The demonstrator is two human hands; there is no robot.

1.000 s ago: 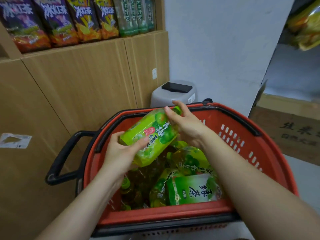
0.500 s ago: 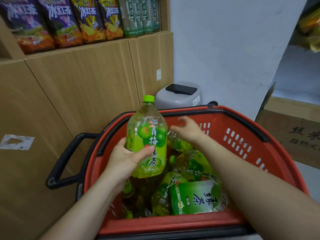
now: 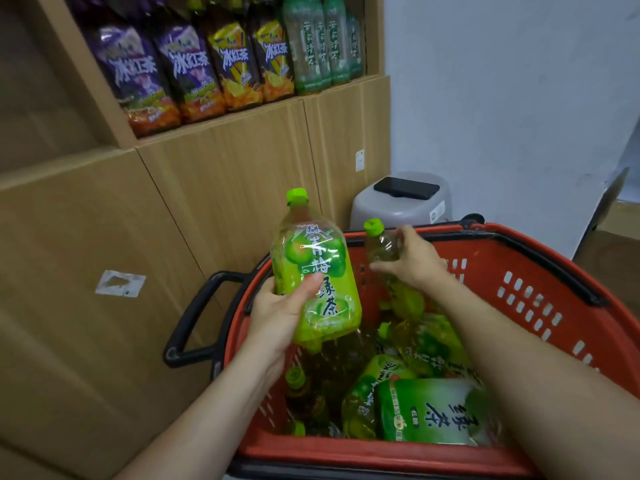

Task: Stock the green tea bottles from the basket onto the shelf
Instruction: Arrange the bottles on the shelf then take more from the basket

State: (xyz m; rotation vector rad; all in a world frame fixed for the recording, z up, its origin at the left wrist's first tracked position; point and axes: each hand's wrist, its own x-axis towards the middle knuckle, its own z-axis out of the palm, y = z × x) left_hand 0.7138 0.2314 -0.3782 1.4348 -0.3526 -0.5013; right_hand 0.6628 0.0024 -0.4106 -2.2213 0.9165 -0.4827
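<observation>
Bottle point(image 3: 313, 271) upright in the left grip point(image 3: 277, 317), thumb across its label; right grip point(image 3: 412, 263) beside it holds a second bottle point(image 3: 381, 249) by the neck, basket point(image 3: 485, 268) just below both.

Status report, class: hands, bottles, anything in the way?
Left hand grips upright green tea bottle. Right hand grips second bottle, in basket. Nothing visibly blocking.

Left hand point(image 3: 277, 313) grips a green plum tea bottle point(image 3: 317, 278) upright above red basket point(image 3: 540, 292). Right hand point(image 3: 412, 261) grips the neck of a second bottle point(image 3: 381, 247) in it. More bottles point(image 3: 426, 410) lie inside. Shelf point(image 3: 221, 121) above left holds iced-tea bottles point(image 3: 194, 67).
</observation>
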